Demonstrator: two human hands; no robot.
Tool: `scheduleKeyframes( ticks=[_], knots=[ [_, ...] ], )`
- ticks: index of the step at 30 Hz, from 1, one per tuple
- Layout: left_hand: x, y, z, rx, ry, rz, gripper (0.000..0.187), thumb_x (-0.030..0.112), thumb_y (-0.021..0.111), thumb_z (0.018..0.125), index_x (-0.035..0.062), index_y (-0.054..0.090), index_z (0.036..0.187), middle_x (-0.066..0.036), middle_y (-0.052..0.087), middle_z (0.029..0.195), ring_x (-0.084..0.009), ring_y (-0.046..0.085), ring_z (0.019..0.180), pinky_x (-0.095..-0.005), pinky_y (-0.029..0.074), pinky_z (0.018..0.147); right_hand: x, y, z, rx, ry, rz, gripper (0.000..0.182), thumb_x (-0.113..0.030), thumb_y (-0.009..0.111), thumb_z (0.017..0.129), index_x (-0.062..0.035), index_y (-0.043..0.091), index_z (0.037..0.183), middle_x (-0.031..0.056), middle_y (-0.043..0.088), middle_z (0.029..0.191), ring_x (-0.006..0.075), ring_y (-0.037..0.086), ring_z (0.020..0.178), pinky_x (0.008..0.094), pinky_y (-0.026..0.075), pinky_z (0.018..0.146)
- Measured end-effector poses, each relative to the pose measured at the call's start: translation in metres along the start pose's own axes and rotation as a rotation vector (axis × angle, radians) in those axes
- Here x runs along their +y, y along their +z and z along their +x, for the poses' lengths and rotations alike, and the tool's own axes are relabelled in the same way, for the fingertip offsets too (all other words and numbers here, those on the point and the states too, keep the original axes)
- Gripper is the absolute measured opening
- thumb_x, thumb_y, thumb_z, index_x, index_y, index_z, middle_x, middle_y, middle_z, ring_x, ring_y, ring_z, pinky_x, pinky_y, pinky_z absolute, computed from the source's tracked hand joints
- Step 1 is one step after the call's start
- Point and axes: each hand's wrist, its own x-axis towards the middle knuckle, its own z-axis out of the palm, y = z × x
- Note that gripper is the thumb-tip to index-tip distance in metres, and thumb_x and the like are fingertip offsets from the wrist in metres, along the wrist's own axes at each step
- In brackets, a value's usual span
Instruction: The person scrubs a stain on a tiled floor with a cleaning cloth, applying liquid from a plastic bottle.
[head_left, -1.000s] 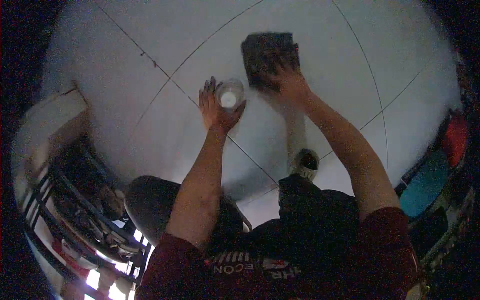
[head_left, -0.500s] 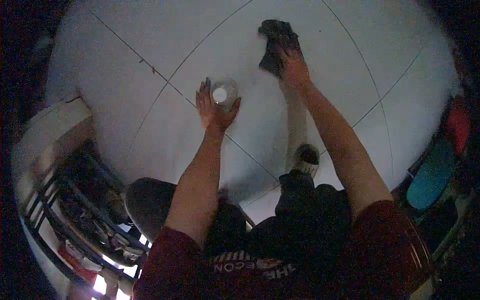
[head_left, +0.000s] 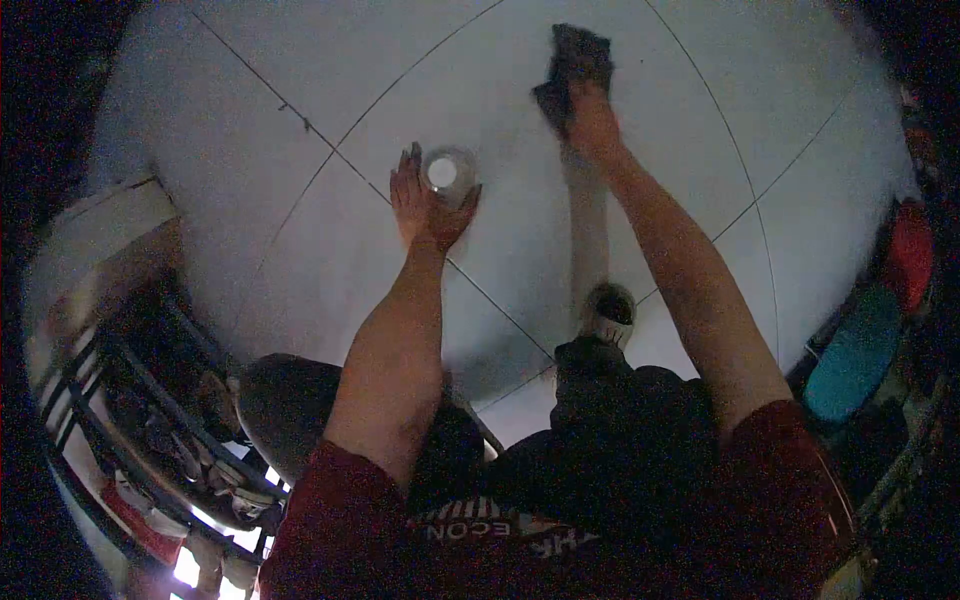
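My left hand (head_left: pixel 428 205) rests low over the pale tiled floor (head_left: pixel 250 180), its fingers stretched along the left of a clear round container (head_left: pixel 462 165) and its thumb along the right. A white round spot, perhaps a cap, shows on top of the container. Farther forward and to the right, my right hand (head_left: pixel 594 125) is closed over a dark crumpled cloth (head_left: pixel 582 58) pressed on the floor. Its fingertips are partly lost against the cloth.
My shoe (head_left: pixel 610 312) stands on the floor below the right hand. At the left, a dark rack (head_left: pixel 190 400) holds several shoes, below a pale box-like edge (head_left: pixel 120 215). A teal oval object (head_left: pixel 852 355) and a red one (head_left: pixel 908 255) line the right side.
My right hand and the cloth have moved a little forward and to the right, and the cloth's shape has changed. My left hand stays around the container. The view has shifted slightly.
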Motion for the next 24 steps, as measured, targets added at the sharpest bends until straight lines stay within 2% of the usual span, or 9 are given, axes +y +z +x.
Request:
scheduleKeyframes(
  ticks=[2, 5, 8, 9, 14, 17, 21, 23, 24],
  knots=[
    [-0.002, 0.005, -0.002, 0.035, 0.01, -0.01, 0.107, 0.067, 0.066, 0.078, 0.0051, 0.021, 0.153, -0.009, 0.022, 0.16, -0.026, 0.015, 0.15, -0.0425, 0.009, 0.125, -0.039, -0.022, -0.035, -0.117, -0.221, 0.168, 0.048, -0.018, 0.056, 0.096, -0.0069, 0.048, 0.141, 0.0208, 0.049, 0.143, 0.0373, 0.043, 0.134, 0.0458, 0.032, 0.113],
    [-0.002, 0.001, -0.005, 0.022, -0.004, -0.066, 0.108, 0.066, 0.068, 0.077, 0.006, 0.021, 0.153, -0.009, 0.023, 0.16, -0.0259, 0.016, 0.15, -0.0429, 0.01, 0.125, -0.062, -0.053, -0.086, -0.398, -0.483, -0.022, 0.056, -0.01, 0.059, 0.085, -0.0059, 0.049, 0.14, 0.021, 0.051, 0.139, 0.0402, 0.048, 0.129, 0.0502, 0.038, 0.11],
    [-0.001, 0.002, -0.004, 0.003, 0.024, 0.016, 0.108, 0.064, 0.07, 0.075, 0.0067, 0.021, 0.153, -0.008, 0.024, 0.16, -0.0256, 0.017, 0.15, -0.0432, 0.01, 0.125, -0.08, -0.124, -0.074, -0.217, -0.707, 0.285, 0.054, -0.019, 0.062, 0.09, -0.011, 0.049, 0.142, 0.0165, 0.05, 0.143, 0.0382, 0.043, 0.136, 0.0485, 0.035, 0.113],
    [-0.002, 0.004, -0.005, 0.002, 0.037, 0.071, 0.109, 0.063, 0.071, 0.075, 0.0069, 0.021, 0.153, -0.008, 0.024, 0.16, -0.0256, 0.017, 0.15, -0.0433, 0.011, 0.125, -0.066, -0.127, -0.062, -0.178, -0.675, 0.284, 0.053, -0.023, 0.063, 0.092, -0.0132, 0.05, 0.142, 0.015, 0.05, 0.145, 0.0374, 0.042, 0.137, 0.0473, 0.034, 0.114],
    [-0.006, 0.013, -0.008, 0.096, 0.109, 0.047, 0.107, 0.058, 0.074, 0.075, 0.0073, 0.02, 0.153, -0.008, 0.025, 0.159, -0.0251, 0.017, 0.15, -0.0446, 0.011, 0.125, 0.018, -0.151, -0.018, -0.217, 0.263, 0.201, 0.047, -0.024, 0.061, 0.092, -0.0093, 0.054, 0.136, 0.0217, 0.055, 0.137, 0.0409, 0.055, 0.12, 0.0492, 0.044, 0.103],
    [0.003, -0.003, -0.014, 0.068, 0.05, -0.069, 0.104, 0.057, 0.073, 0.077, 0.0066, 0.022, 0.152, -0.008, 0.024, 0.159, -0.0253, 0.017, 0.15, -0.0452, 0.011, 0.125, -0.012, -0.145, -0.018, -0.119, 0.325, 0.265, 0.049, -0.019, 0.06, 0.091, -0.009, 0.051, 0.138, 0.0236, 0.053, 0.138, 0.0423, 0.052, 0.125, 0.0488, 0.042, 0.105],
    [-0.001, 0.002, -0.01, 0.096, 0.11, 0.072, 0.1, 0.054, 0.075, 0.076, 0.0068, 0.027, 0.15, -0.009, 0.026, 0.158, -0.0273, 0.02, 0.149, -0.0455, 0.013, 0.125, -0.037, -0.103, -0.066, 0.131, -0.341, 0.157, 0.048, -0.02, 0.057, 0.094, -0.0098, 0.049, 0.14, 0.0222, 0.052, 0.139, 0.043, 0.046, 0.13, 0.0478, 0.038, 0.108],
    [0.0, 0.009, -0.011, 0.104, 0.087, -0.068, 0.1, 0.052, 0.077, 0.075, 0.0062, 0.028, 0.149, -0.01, 0.029, 0.157, -0.0286, 0.023, 0.148, -0.0463, 0.015, 0.124, -0.007, -0.088, -0.086, -0.017, -0.496, 0.057, 0.047, -0.022, 0.055, 0.096, -0.0102, 0.049, 0.141, 0.0206, 0.051, 0.14, 0.042, 0.045, 0.131, 0.0467, 0.036, 0.11],
    [0.0, 0.012, -0.01, 0.104, 0.078, -0.138, 0.099, 0.051, 0.078, 0.075, 0.0059, 0.029, 0.149, -0.01, 0.031, 0.156, -0.0292, 0.024, 0.147, -0.0468, 0.015, 0.124, -0.011, -0.104, -0.077, -0.095, -0.379, 0.184, 0.047, -0.022, 0.055, 0.096, -0.0109, 0.049, 0.141, 0.0196, 0.051, 0.141, 0.0407, 0.044, 0.133, 0.0463, 0.037, 0.11]
  ],
)
